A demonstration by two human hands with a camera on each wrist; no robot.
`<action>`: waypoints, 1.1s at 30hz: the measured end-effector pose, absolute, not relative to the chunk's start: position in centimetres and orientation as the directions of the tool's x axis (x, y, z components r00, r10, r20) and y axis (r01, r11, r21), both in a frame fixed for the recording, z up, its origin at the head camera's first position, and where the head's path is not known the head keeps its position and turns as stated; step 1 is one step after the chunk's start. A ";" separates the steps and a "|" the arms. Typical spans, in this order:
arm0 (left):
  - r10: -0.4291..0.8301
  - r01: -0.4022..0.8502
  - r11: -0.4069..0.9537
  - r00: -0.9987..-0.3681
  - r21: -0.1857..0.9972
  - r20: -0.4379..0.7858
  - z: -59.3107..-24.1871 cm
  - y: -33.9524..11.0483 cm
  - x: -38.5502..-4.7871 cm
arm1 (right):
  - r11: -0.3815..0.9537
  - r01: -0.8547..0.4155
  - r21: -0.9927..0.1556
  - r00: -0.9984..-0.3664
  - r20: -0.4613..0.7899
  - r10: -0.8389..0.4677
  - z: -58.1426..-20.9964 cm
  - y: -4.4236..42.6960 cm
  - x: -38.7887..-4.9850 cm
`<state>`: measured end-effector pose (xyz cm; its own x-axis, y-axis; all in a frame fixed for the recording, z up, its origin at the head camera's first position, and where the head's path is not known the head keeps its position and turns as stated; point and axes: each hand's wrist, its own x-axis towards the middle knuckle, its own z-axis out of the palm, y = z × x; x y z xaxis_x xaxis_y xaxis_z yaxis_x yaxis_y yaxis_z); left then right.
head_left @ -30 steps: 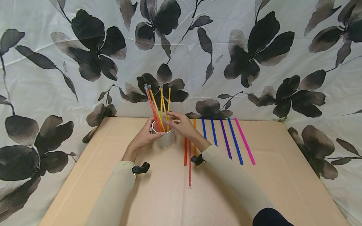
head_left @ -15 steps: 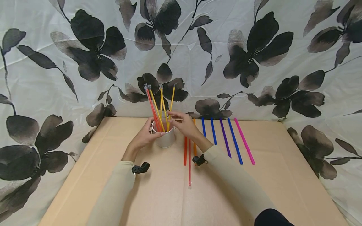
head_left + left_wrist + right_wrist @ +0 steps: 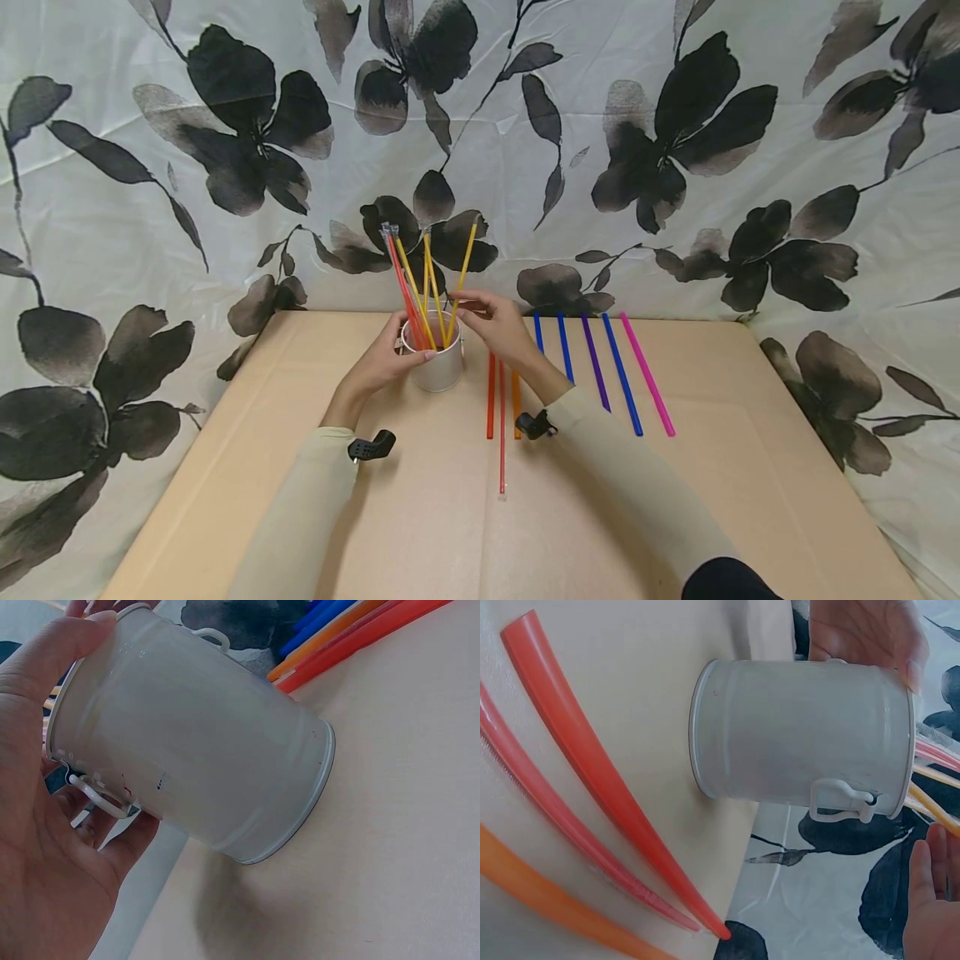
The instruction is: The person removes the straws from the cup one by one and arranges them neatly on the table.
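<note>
A white metal pail [image 3: 438, 373] with small side handles stands on the table near its far edge. My left hand [image 3: 381, 362] grips it from the left, thumb [image 3: 64, 641] near the rim in the left wrist view. Several straws lean inside: wrapped red straws [image 3: 405, 279] at the left and yellow straws [image 3: 430, 262] in the middle. My right hand [image 3: 501, 329] is at the rim's right side and pinches one yellow straw [image 3: 468, 254], tilted to the right with its lower end in the pail. The fingertips' exact contact is partly hidden.
Right of the pail lie a thick red straw [image 3: 491, 400], a thin wrapped red straw [image 3: 503, 450] and an orange straw [image 3: 517, 404]. Farther right are blue straws [image 3: 622, 375], a purple straw [image 3: 595, 358] and a pink straw [image 3: 647, 375]. Floral cloth [image 3: 525, 167] hangs behind the table.
The right hand has moved slightly right and up, and the yellow straw's top has swung to the right with it. The left hand and the pail have stayed in place.
</note>
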<state>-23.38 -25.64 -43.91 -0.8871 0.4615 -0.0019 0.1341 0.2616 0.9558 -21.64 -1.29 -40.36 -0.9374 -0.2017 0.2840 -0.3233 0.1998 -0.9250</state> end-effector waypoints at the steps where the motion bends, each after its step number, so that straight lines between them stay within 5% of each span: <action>1: 0.463 0.131 0.263 -0.887 0.956 -0.006 -43.7 -25.6 -23.3 | 0.196 -0.323 -0.926 -0.938 0.285 -0.198 -40.3 -1.2 -21.6; 12: 0.470 0.122 0.252 -0.883 0.960 -0.011 -40.9 -25.2 -21.6 | 0.135 -0.406 -0.904 -0.914 0.400 -0.073 -39.4 -0.7 -21.7; 33: 0.442 0.162 0.267 -0.896 0.950 0.028 -44.3 -25.5 -23.3 | 0.033 -0.502 -0.864 -0.864 0.503 0.008 -34.9 0.1 -20.4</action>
<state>-23.35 -25.50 -44.33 -0.8964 0.4425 0.0279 0.1616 0.2674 0.9500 -20.41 0.14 -34.85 -0.8643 0.0085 0.5028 -0.5024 0.0328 -0.8640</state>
